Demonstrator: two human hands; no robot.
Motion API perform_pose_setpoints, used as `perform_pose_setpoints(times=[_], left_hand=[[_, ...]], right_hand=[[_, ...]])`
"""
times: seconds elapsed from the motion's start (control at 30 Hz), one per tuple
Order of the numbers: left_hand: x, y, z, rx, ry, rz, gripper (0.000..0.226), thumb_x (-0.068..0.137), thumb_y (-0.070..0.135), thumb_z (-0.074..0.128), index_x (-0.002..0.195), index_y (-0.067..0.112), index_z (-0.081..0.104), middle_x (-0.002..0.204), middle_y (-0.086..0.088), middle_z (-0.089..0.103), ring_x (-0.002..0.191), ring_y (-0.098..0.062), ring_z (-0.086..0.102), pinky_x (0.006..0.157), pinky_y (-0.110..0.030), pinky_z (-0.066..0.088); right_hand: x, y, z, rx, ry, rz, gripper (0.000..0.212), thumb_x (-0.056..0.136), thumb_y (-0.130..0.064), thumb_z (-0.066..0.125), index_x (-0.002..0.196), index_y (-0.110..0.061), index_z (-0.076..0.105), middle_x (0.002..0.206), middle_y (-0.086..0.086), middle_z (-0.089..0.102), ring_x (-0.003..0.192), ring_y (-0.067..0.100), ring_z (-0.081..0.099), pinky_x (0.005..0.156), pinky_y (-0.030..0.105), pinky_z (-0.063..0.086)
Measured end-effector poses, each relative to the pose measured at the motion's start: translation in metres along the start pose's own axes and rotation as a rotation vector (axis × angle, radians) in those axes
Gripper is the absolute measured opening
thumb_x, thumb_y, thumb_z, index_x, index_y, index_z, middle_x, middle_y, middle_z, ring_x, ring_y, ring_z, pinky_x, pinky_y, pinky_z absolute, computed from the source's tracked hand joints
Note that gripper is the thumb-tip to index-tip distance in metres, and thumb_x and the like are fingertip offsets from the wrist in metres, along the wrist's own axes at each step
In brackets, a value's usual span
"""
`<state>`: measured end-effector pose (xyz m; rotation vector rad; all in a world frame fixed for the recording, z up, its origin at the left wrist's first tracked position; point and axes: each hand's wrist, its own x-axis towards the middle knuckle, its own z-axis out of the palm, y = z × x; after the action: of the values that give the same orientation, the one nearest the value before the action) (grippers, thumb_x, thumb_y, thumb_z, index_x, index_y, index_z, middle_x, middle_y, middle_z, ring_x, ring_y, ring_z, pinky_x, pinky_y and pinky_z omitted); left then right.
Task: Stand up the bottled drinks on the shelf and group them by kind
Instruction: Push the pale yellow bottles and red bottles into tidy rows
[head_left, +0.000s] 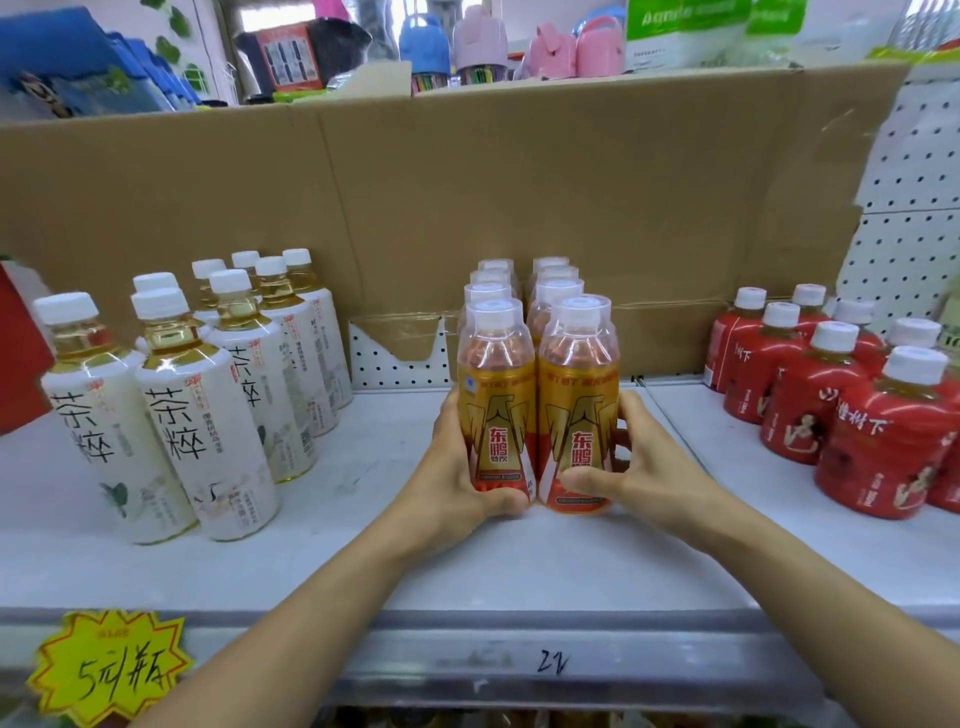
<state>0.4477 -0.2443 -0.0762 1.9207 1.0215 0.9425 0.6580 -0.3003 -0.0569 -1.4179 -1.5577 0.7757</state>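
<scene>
On white shelf (363, 551), bottles (496, 405) before cardboard (519, 182)

White metal shelf (519, 561): bare strip along the front edge at 6 o'clock, open to reach. Two tight rows of gold-and-orange plastic bottles (497, 395) stand at 12 o'clock. Behind them a brown cardboard sheet (467, 197) closes the rear. Open lane at 11 o'clock, bounded by white-labelled tea bottles (208, 415). Wider lane at 1 o'clock, bounded by red-labelled bottles (810, 405). Flanks of the front gold pair taken by left hand (457, 483) and right hand (649, 467).
</scene>
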Motion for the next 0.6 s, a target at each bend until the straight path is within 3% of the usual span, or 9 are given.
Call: perform_pose_setpoints(times=[0.17, 0.27, 0.33, 0.43, 0.5, 0.53, 0.6], left_hand=[[-0.002, -0.003, 0.0, 0.001, 0.004, 0.024, 0.122, 0.067, 0.009, 0.091, 0.153, 0.039, 0.01, 0.141, 0.007, 0.05, 0.123, -0.001, 0.056, 0.102, -0.026, 0.051], [-0.003, -0.001, -0.001, 0.007, 0.0, 0.017, 0.115, 0.066, 0.009, 0.091, 0.151, 0.036, 0.019, 0.14, 0.005, 0.051, 0.124, -0.004, 0.056, 0.101, -0.027, 0.052], [-0.006, 0.006, -0.002, 0.022, 0.004, 0.003, 0.105, 0.066, 0.01, 0.091, 0.146, 0.035, 0.028, 0.138, 0.006, 0.053, 0.122, -0.004, 0.057, 0.101, -0.027, 0.052], [-0.019, 0.021, 0.0, 0.043, 0.015, -0.043, 0.082, 0.075, 0.012, 0.085, 0.133, 0.041, 0.034, 0.127, 0.015, 0.058, 0.109, 0.01, 0.059, 0.091, -0.013, 0.051], [-0.032, 0.034, 0.0, 0.05, 0.042, -0.068, 0.068, 0.083, 0.018, 0.079, 0.127, 0.046, 0.035, 0.121, 0.025, 0.055, 0.098, 0.023, 0.055, 0.081, -0.003, 0.046], [-0.041, 0.04, 0.0, 0.074, 0.072, -0.068, 0.065, 0.085, 0.023, 0.077, 0.13, 0.047, 0.036, 0.126, 0.027, 0.052, 0.101, 0.023, 0.052, 0.088, -0.005, 0.044], [-0.062, 0.044, -0.004, 0.164, 0.142, -0.072, 0.075, 0.087, 0.034, 0.074, 0.147, 0.039, 0.03, 0.146, 0.023, 0.039, 0.123, 0.011, 0.041, 0.11, -0.022, 0.034]], right_hand=[[-0.003, 0.001, 0.002, 0.015, -0.013, 0.003, 0.069, 0.082, -0.017, 0.08, 0.134, -0.034, 0.037, 0.119, -0.015, 0.059, 0.106, -0.003, 0.059, 0.086, 0.022, 0.053], [-0.004, -0.001, 0.004, 0.001, -0.024, -0.003, 0.071, 0.085, -0.018, 0.077, 0.141, -0.03, 0.035, 0.125, -0.013, 0.057, 0.106, -0.006, 0.057, 0.089, 0.022, 0.051], [-0.005, -0.004, 0.004, 0.0, -0.038, 0.001, 0.068, 0.086, -0.016, 0.075, 0.14, -0.027, 0.034, 0.122, -0.016, 0.056, 0.101, -0.01, 0.056, 0.079, 0.014, 0.048], [-0.01, -0.009, 0.004, 0.0, -0.066, 0.013, 0.061, 0.089, -0.013, 0.072, 0.132, -0.03, 0.034, 0.108, -0.026, 0.053, 0.089, -0.019, 0.056, 0.066, 0.006, 0.046], [-0.016, -0.014, 0.006, 0.011, -0.007, -0.023, 0.064, 0.089, -0.015, 0.072, 0.138, -0.029, 0.033, 0.116, -0.022, 0.054, 0.102, -0.012, 0.057, 0.082, 0.01, 0.046], [-0.02, -0.015, 0.01, 0.001, 0.071, -0.066, 0.07, 0.089, -0.017, 0.071, 0.144, -0.029, 0.03, 0.127, -0.017, 0.051, 0.116, -0.005, 0.051, 0.095, 0.018, 0.042], [-0.028, -0.018, 0.021, -0.041, 0.287, -0.189, 0.073, 0.089, -0.017, 0.07, 0.148, -0.027, 0.027, 0.143, -0.009, 0.041, 0.132, 0.004, 0.037, 0.109, 0.029, 0.035]])
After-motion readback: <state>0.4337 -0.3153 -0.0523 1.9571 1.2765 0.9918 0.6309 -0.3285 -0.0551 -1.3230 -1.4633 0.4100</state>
